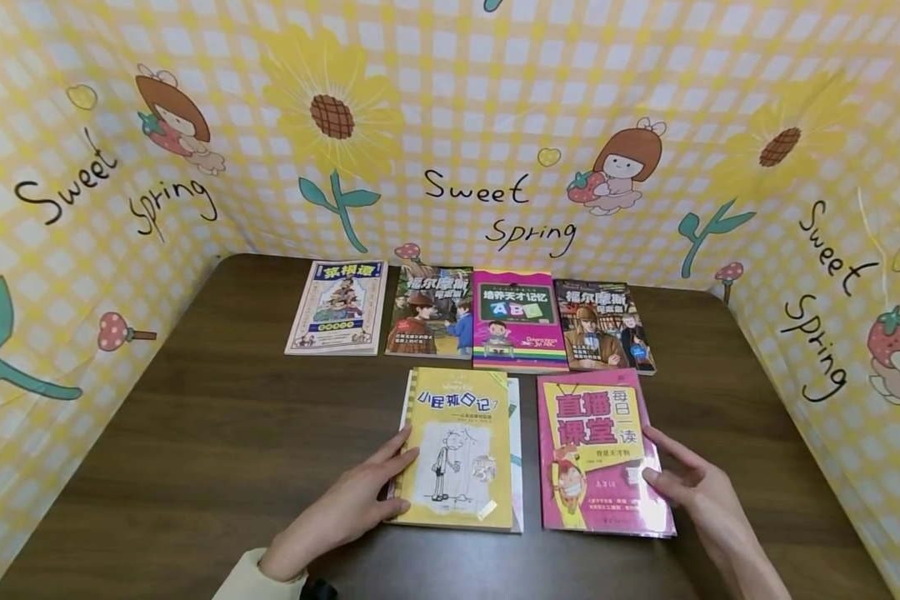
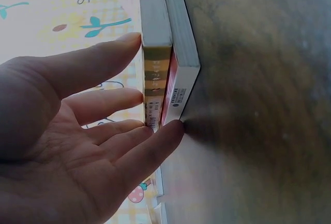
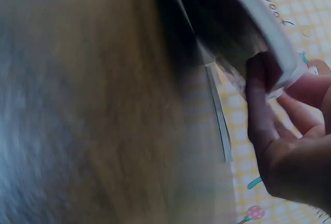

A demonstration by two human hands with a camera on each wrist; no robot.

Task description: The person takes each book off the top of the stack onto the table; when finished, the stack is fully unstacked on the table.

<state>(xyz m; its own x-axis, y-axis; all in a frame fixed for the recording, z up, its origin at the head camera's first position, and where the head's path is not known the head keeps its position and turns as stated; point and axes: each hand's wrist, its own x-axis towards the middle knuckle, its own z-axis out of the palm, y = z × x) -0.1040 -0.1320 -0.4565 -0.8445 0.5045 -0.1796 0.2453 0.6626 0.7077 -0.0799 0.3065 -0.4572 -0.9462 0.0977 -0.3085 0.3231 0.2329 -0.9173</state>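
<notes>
Pink book (image 1: pixel 588 508) is in the right hand (image 1: pixel 701 492), thumb on the cover, fingers underneath, gripped edge clear of the table (image 1: pixel 195 458). Left hand (image 1: pixel 352 500) isn't gripping, just fingertips against the yellow book (image 1: pixel 461 408), stacked on 1 other book (image 1: pixel 516 471). Behind, 4 more books (image 1: pixel 431 312) lie in a row.

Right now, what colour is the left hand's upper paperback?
The upper paperback is yellow, best in head view.

Yellow-checked cloth (image 1: pixel 450 100) behind and beside dark wood-grained table (image 1: pixel 195 433); printed sunflowers (image 1: pixel 332 117) (plus "Sweet Spring" lettering (image 1: pixel 477 190)).
</notes>
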